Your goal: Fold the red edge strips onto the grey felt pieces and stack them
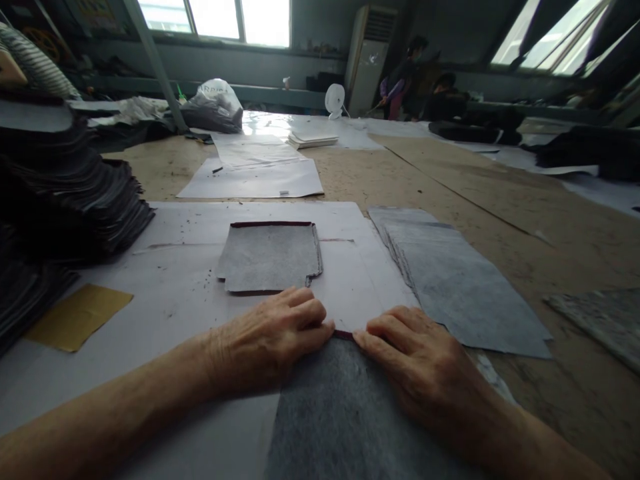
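Note:
A grey fabric piece [345, 413] lies on white paper right in front of me, with a narrow dark red strip along its far edge. My left hand [283, 330] has its fingers curled and pressed on the left end of that edge. At the right end, my right hand [420, 353] pinches the same edge, thumb and fingers close together. A short stretch of the red strip shows between the hands. Just beyond my left hand is a small stack of grey pieces [273, 257] with a dark red far edge. Fanned grey sheets [465, 280] lie beyond my right hand.
Tall dark fabric stacks [70, 180] stand at the left, near a tan piece [80, 317]. White sheets [255, 177], a plastic bag [215, 107] and a small white fan [335, 100] are farther back. Two people [400, 77] are in the background; a striped sleeve [37, 63] shows upper left.

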`<state>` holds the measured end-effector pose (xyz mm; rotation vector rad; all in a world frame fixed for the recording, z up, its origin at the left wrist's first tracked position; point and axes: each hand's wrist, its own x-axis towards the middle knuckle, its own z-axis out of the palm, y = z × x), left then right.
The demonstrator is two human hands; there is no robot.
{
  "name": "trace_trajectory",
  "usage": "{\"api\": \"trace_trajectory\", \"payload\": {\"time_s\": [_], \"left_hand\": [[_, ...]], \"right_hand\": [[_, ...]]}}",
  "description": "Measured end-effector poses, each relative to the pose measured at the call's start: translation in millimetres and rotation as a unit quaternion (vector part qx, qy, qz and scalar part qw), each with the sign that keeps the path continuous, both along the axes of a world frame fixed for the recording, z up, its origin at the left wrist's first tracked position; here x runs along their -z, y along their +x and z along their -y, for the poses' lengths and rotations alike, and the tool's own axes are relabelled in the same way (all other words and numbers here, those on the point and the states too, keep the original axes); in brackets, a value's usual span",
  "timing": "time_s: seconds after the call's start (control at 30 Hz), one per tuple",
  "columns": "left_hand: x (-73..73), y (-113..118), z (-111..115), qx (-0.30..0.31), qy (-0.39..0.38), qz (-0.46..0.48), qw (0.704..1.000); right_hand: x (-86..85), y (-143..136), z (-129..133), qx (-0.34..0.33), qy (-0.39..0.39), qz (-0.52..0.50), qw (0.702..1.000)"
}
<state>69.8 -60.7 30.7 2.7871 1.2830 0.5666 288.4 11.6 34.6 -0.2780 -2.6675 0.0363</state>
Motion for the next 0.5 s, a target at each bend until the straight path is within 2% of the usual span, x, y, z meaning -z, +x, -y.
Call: {"api": "trace_trajectory", "payload": {"time_s": [0.1, 0.23, 0.5], "left_hand": [[-3.8, 4, 1, 0.005, 0.006, -0.056, 0.998], [-5.9, 8, 2, 0.006, 0.012, -0.077, 0.997], [-2.2, 6, 0, 0.008, -0.006, -0.062, 0.998]], "right_hand": [[-0.1, -1, 2, -0.01, 0.046, 0.016, 0.999], [-2.5, -4, 7, -0.01, 0.113, 0.028, 0.993], [-6.8, -25, 17, 0.024, 0.062, 0.025, 0.998]]}}
